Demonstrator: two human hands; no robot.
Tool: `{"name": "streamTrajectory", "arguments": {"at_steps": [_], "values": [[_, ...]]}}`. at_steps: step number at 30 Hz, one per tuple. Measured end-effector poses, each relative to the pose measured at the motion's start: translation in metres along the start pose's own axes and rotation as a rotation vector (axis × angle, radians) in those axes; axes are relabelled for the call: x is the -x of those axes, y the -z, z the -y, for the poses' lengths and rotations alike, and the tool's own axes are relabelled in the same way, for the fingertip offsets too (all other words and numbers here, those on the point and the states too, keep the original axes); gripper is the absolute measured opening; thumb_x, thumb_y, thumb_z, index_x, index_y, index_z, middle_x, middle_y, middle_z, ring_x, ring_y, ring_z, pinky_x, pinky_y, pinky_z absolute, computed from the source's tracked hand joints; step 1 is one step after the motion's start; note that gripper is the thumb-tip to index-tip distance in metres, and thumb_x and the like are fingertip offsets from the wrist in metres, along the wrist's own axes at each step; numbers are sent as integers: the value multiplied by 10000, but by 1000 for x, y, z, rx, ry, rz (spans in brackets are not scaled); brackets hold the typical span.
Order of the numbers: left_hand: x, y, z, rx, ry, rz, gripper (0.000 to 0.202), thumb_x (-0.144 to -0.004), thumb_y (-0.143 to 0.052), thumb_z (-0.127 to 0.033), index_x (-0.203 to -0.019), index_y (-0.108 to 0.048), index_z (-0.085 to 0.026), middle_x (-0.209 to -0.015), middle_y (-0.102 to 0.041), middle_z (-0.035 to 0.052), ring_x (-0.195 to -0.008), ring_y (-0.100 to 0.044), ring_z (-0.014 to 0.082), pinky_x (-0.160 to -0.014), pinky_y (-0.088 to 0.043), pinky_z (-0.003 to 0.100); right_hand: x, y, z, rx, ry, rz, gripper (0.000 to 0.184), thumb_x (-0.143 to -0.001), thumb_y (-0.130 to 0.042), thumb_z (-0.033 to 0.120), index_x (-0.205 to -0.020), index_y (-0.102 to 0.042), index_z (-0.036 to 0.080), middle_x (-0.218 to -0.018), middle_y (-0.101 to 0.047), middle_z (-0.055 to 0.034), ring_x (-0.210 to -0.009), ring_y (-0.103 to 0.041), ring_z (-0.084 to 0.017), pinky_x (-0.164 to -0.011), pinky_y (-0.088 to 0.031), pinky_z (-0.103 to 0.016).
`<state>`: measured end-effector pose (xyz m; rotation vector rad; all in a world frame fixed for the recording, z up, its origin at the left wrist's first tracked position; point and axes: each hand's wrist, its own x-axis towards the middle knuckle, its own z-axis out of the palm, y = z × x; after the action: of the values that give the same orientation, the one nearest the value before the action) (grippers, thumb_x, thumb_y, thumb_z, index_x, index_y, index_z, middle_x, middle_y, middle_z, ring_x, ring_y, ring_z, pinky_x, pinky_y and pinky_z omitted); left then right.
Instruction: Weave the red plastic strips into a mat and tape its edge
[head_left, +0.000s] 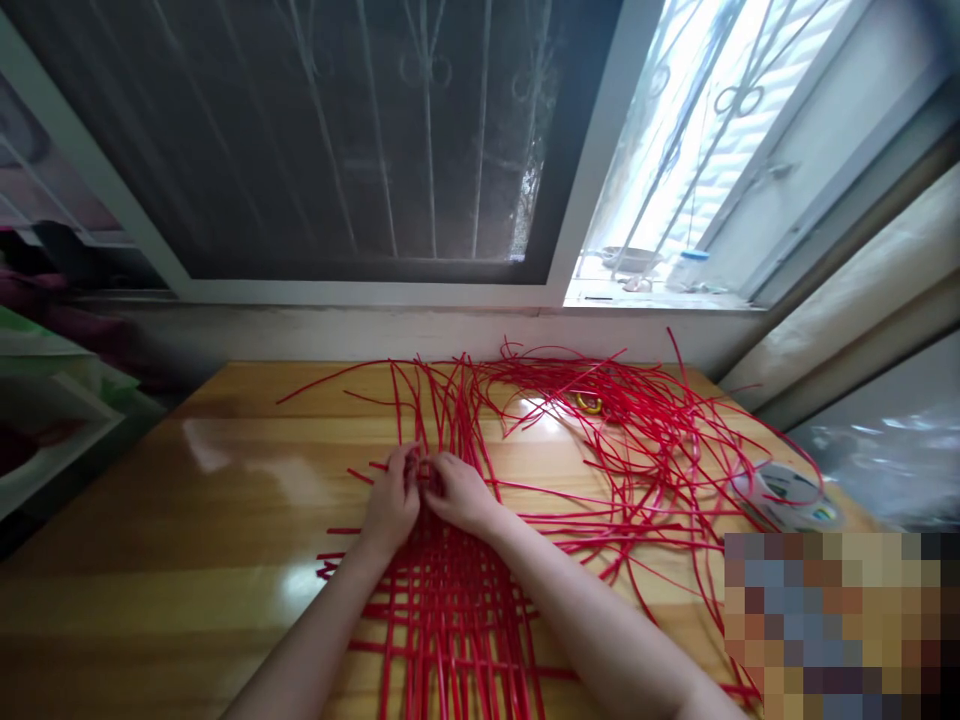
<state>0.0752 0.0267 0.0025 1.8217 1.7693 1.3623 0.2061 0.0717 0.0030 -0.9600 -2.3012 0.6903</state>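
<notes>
A red woven lattice of thin plastic strips (pixel 450 610) lies on the wooden table, its long ends fanning toward the window and out to both sides. At its far edge, my left hand (pixel 391 500) has its fingers curled together on a red strip. Just beside it on the right, my right hand (pixel 456 492) pinches among the same strips, the two sets of fingertips almost touching. The exact strips between the fingers are partly hidden by the hands.
A tangled heap of loose red strips (pixel 637 410) spreads over the table's right side, with a yellow-handled item (pixel 589 403) partly buried in it. A clear round container (pixel 791 497) stands near the right edge. Behind the wooden table (pixel 187 520) is a barred window (pixel 375 150). The lower right corner is pixelated.
</notes>
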Motion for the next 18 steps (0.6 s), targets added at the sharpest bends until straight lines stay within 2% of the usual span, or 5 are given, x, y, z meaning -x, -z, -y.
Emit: {"name": "streamTrajectory", "arguments": {"at_steps": [4,7,10,13,18], "values": [[8,-5,-2,190,-50,-179,481,-820,-458,-224,-1270,-287,-207,-1111,-456,106,-874,-538,157,-777,-468,317,-4,-5,-4,2,-41,34,103,-805,-499,198,-822,-596,171,-822,-608,-43,-747,-543,-140,-667,-395,-227],[2,-7,4,234,54,-371,426,-846,-407,-272,-1247,-289,-189,-1070,-475,100,-827,-546,145,-730,-469,296,-7,-6,-11,-78,-174,-16,221,-867,-443,299,-765,-589,168,-751,-609,-37,-691,-540,-135,-622,-379,-225],[-5,-6,10,-13,168,-186,240,-818,-422,-267,-1034,-481,-182,-883,-562,58,-775,-556,170,-710,-457,315,-9,-6,-15,-201,-259,-60,215,-873,-426,317,-823,-581,178,-756,-618,-30,-699,-555,-140,-621,-382,-229],[-8,-4,8,-401,139,38,117,-753,-490,-252,-818,-569,-195,-809,-588,57,-796,-542,217,-753,-420,367,-9,-4,-16,-275,-287,-88,167,-853,-455,305,-902,-565,189,-768,-623,-18,-696,-559,-140,-627,-392,-232],[-3,-3,-4,-715,116,84,229,-756,-500,-358,-863,-606,-186,-854,-583,101,-881,-498,279,-787,-363,411,-7,-3,-12,-226,-260,-55,161,-827,-489,318,-853,-583,189,-770,-627,-26,-709,-563,-150,-626,-391,-235]]}}
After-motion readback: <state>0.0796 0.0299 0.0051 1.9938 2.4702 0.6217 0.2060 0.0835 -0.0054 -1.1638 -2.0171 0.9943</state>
